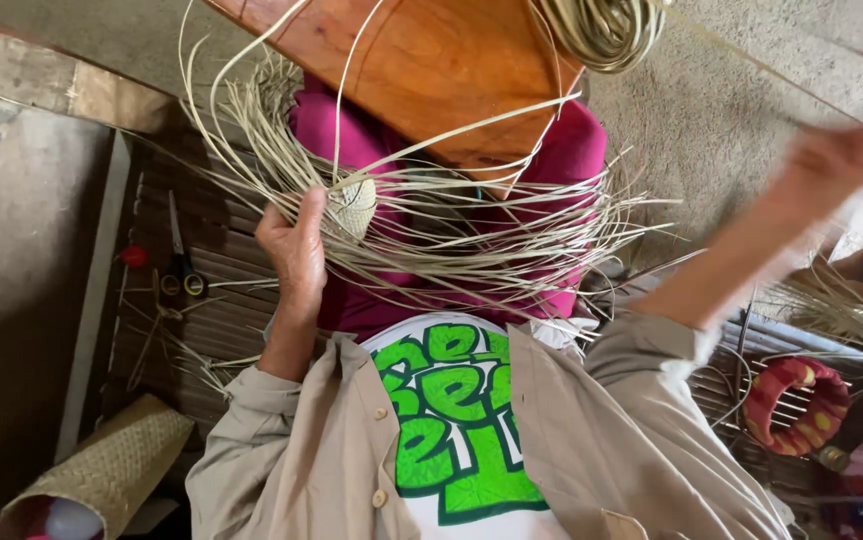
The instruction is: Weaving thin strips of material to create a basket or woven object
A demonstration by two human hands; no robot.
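pale straw-coloured strips (472,240), reddish-brown wooden board (432,60), magenta pants (352,130), white shirt with green lettering (452,420), beige overshirt (292,460), red ring with yellow dots (800,405).

A wooden board (422,70) lies at top centre, with loose strips (472,230) fanned below it. Scissors (180,262) lie at left, a woven tube (102,470) at lower left and a ring (797,405) at lower right.

L hand (297,245) raised at lap level, fingers curled shut, thumb up, wrist bent back, forearm bare below rolled sleeve. R hand (837,160) flung out wide & high, motion-blurred, arm nearly straight; grip state unclear.
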